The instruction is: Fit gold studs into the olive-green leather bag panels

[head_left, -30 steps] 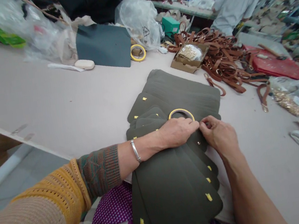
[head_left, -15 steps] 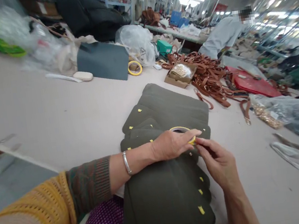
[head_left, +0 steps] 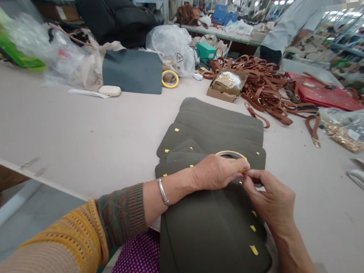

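Gripping one tape roll (head_left: 231, 152) closely in the left hand (head_left: 212, 171), over the dark panels (head_left: 212, 231), apparently for steadiness; pinching tightly at its edge with the right hand (head_left: 273, 196), seemingly for hold. Counting two rolls, including a second roll (head_left: 171, 87) beyond; unable to tally overlapped panels.

The tabletop (head_left: 111, 137) is pale and flat. On it lies a fanned pile of dark green sheets (head_left: 213, 240). Counted from this pile, a grey sheet (head_left: 132, 73) lies at 11 o'clock, with a yellow tape ring (head_left: 177, 81) just beside it; an open box (head_left: 221, 94) is at 1, brown straps (head_left: 262, 91) between 1 and 2, and a clear bag of metal pieces (head_left: 341, 136) at 3.
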The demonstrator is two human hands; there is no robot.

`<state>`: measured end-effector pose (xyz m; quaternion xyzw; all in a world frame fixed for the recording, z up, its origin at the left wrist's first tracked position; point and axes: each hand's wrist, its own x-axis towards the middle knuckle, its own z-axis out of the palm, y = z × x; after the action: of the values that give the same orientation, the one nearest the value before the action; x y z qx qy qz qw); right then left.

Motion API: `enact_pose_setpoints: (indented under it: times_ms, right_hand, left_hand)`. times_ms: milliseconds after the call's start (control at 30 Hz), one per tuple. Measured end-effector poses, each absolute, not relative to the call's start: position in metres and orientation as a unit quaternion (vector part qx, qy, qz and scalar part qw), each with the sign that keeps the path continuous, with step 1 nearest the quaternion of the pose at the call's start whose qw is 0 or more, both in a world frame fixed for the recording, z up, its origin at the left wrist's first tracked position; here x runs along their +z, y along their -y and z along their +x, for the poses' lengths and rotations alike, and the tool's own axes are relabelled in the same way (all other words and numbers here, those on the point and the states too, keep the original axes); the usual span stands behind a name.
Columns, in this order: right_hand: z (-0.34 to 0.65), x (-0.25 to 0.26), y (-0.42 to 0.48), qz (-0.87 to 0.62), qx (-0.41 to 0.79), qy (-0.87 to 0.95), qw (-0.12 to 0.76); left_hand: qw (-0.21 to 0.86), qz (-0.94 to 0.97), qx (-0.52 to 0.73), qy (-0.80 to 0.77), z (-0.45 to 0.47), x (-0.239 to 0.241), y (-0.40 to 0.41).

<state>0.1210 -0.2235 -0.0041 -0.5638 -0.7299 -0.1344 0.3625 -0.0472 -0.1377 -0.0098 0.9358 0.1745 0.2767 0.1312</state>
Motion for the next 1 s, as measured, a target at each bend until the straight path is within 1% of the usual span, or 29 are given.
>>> enact_pose_setpoints:
  times_ms: [100, 167, 267, 367, 433, 467, 533, 667, 800, 1000]
  right_hand:
    - [0.119, -0.007, 0.226, -0.594, -0.126, 0.704, 0.368]
    - [0.116, -0.006, 0.228, -0.634, -0.072, 0.672, 0.376]
    - [0.111, -0.005, 0.229, -0.694, 0.082, 0.580, 0.419]
    - [0.111, -0.005, 0.225, -0.681, 0.263, 0.447, 0.517]
    - [0.116, -0.007, 0.223, -0.663, 0.324, 0.360, 0.571]
    - [0.121, -0.008, 0.223, -0.665, 0.341, 0.332, 0.576]
    - [0.131, -0.011, 0.225, -0.686, 0.373, 0.317, 0.538]
    - [0.143, -0.012, 0.233, -0.715, 0.413, 0.392, 0.406]
    - [0.140, -0.009, 0.235, -0.730, 0.365, 0.458, 0.352]
    - [0.130, -0.005, 0.229, -0.757, 0.250, 0.548, 0.252]
  left_hand:
    - [0.132, 0.939, 0.264, -0.178, -0.048, -0.007, 0.135]
    - [0.113, 0.942, 0.255, -0.186, -0.047, -0.006, 0.135]
    - [0.064, 0.947, 0.250, -0.194, -0.046, -0.004, 0.139]
    - [0.032, 0.937, 0.282, -0.202, -0.045, -0.002, 0.147]
    - [0.028, 0.927, 0.313, -0.207, -0.045, 0.000, 0.151]
    - [0.029, 0.924, 0.318, -0.211, -0.045, 0.001, 0.152]
    - [0.034, 0.929, 0.294, -0.223, -0.046, 0.001, 0.152]
    - [0.025, 0.948, 0.200, -0.245, -0.046, -0.003, 0.147]
    - [0.015, 0.956, 0.173, -0.237, -0.044, -0.006, 0.145]
    - [0.019, 0.957, 0.171, -0.235, -0.044, -0.008, 0.144]
